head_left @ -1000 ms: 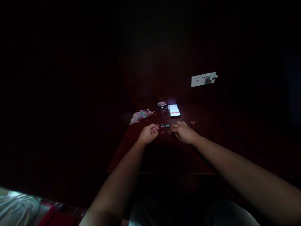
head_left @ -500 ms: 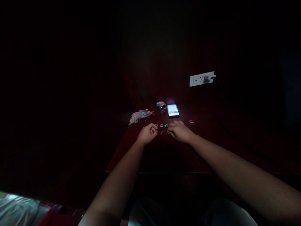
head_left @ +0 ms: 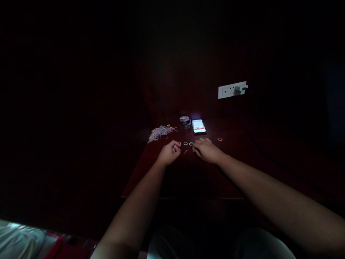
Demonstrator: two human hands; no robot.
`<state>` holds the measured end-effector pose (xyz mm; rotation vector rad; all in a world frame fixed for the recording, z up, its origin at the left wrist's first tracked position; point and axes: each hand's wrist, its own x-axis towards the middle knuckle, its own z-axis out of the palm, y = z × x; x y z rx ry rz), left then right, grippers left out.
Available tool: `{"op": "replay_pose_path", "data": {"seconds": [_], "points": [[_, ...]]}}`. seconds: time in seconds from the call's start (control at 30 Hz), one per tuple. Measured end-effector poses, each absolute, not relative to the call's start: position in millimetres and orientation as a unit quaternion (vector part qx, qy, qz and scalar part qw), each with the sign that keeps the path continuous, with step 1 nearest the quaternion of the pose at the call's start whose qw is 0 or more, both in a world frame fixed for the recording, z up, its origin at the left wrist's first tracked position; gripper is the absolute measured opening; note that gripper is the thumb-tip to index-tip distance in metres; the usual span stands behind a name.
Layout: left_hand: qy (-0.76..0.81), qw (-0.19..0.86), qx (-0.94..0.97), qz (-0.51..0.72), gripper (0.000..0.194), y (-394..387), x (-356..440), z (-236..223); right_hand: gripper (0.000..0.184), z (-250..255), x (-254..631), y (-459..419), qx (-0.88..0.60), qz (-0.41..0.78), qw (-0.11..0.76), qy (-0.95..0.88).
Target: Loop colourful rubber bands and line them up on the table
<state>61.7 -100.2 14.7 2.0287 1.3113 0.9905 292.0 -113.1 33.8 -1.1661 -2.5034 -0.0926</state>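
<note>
Green ring (head_left: pixel 190 145): on the worktop (head_left: pixel 161 180), centre of frame, directly beside the right hand (head_left: pixel 207 150); contact cannot be confirmed. Pale blue ring (head_left: pixel 185 145): just left of it, apart from both hands. Pale ring (head_left: pixel 180 143): at the fingers of the left hand (head_left: pixel 168 153). Thin pink band (head_left: pixel 185 151): below these 3 rings.

Left hand: fingers curled inward; grip cannot be verified. Right hand: fingers bent down to the surface; grip likewise cannot be verified.

Handling, as judged: rings very light, soft, stretchy and hard to break; they likely skid on the smooth surface if nudged. Recommended hold: 2 fingertips on opposite outer edges, light pinch. The thin band appears limp; pinch at 1 end. Dim light hampers placing of fingertips.
</note>
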Motion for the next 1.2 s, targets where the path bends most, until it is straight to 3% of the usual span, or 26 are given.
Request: {"op": "replay_pose_path", "data": {"seconds": [0.33, 0.6, 0.83, 1.2], "points": [[0.48, 0.261, 0.751, 0.371, 0.024, -97.6, 60.2, 13.3, 0.018, 29.6, 294.7, -110.2, -0.408, -0.03, 0.188, -0.893], [0.478, 0.274, 0.743, 0.379, 0.021, -96.1, 59.1, 9.6, 0.031, 32.5, 304.2, -110.0, -0.429, -0.01, 0.218, -0.877], [0.483, 0.273, 0.743, 0.373, 0.011, -93.3, 56.4, 7.2, 0.025, 30.5, 316.4, -106.8, -0.466, -0.001, 0.202, -0.861], [0.515, 0.272, 0.733, 0.351, 0.017, -94.2, 57.9, 10.3, 0.023, 27.7, 322.3, -105.4, -0.463, 0.008, 0.184, -0.867]]}}
